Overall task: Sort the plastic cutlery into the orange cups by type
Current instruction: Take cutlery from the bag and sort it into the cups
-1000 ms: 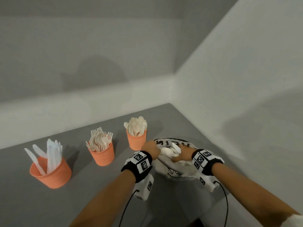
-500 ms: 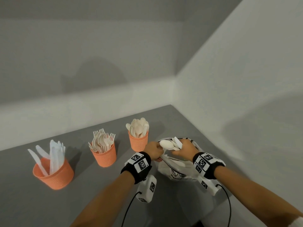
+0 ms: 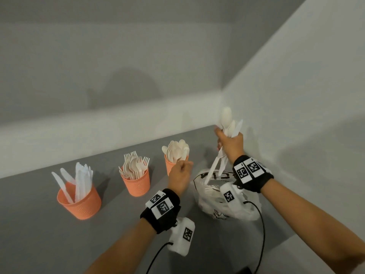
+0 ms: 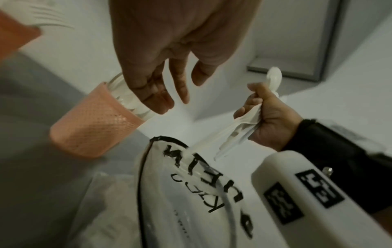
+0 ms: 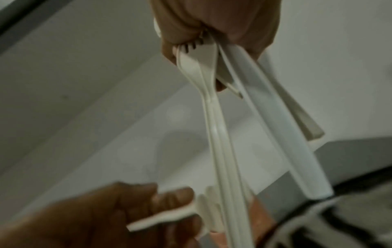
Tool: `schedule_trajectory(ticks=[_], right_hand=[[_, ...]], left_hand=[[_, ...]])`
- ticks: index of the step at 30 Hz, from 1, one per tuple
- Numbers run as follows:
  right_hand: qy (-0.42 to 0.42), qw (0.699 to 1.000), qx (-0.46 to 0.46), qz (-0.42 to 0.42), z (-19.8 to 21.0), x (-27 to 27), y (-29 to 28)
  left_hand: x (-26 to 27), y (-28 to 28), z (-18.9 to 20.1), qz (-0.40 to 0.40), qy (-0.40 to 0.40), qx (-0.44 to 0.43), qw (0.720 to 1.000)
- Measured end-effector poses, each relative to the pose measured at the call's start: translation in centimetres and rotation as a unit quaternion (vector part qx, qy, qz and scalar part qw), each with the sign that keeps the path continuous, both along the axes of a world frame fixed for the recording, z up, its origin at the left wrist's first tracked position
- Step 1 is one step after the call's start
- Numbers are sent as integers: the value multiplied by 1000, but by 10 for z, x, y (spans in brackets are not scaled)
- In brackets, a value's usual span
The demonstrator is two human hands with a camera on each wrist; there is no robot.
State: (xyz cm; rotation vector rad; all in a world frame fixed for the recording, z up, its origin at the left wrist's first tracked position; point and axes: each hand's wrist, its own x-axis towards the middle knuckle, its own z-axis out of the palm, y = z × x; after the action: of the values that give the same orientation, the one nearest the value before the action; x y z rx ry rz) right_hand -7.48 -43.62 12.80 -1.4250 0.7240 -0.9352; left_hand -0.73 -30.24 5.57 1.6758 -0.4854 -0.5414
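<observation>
Three orange cups stand in a row on the grey table: knives cup (image 3: 79, 200) at left, forks cup (image 3: 136, 182) in the middle, spoons cup (image 3: 173, 166) (image 4: 89, 130) at right. My right hand (image 3: 230, 143) (image 4: 260, 114) (image 5: 212, 25) is raised above a white plastic bag (image 3: 223, 198) (image 4: 191, 193) and grips a mixed bundle of white cutlery (image 3: 227, 123) (image 4: 239, 127) (image 5: 222, 134): spoons, a fork and a knife. My left hand (image 3: 180, 172) (image 4: 178, 90) (image 5: 106, 218) hovers in front of the spoons cup, fingers loose and empty.
The table (image 3: 39, 234) sits in a corner, with white walls close behind the cups and to the right of the bag. More cutlery lies inside the bag. Cables run from both wrist cameras toward the near table edge.
My right hand has lifted the bundle of cutlery up out of the bag. My left hand has left the bag's mouth and moved left toward the spoons cup.
</observation>
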Motion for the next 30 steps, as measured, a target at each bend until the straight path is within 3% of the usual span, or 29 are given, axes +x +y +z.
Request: schedule_trajectory(ticks=[3, 5, 13, 16, 18, 21, 24, 27, 30], right_hand=[[-30, 998, 57, 17, 1, 18, 20], [-28, 996, 80, 30, -7, 32, 37], [-41, 982, 157, 96, -37, 74, 108], [-20, 984, 135, 115, -44, 81, 127], [-19, 983, 132, 124, -42, 84, 138], [-2, 985, 119, 124, -45, 89, 150], [31, 985, 64, 157, -51, 93, 162], [56, 964, 41, 258, -53, 92, 167], [92, 913, 105, 383, -54, 88, 164]], left_hand=[[3, 19, 0, -10, 240, -31, 970], [2, 32, 1, -13, 329, -58, 943], [15, 69, 18, 55, 423, -167, 889], [14, 86, 27, 41, 410, -182, 893], [14, 97, 27, 11, 365, -171, 915], [16, 109, 24, -49, 160, -29, 986], [22, 115, 18, -62, 61, 39, 995], [27, 125, 14, -51, 54, 51, 996], [31, 133, 16, -67, 155, -10, 986]])
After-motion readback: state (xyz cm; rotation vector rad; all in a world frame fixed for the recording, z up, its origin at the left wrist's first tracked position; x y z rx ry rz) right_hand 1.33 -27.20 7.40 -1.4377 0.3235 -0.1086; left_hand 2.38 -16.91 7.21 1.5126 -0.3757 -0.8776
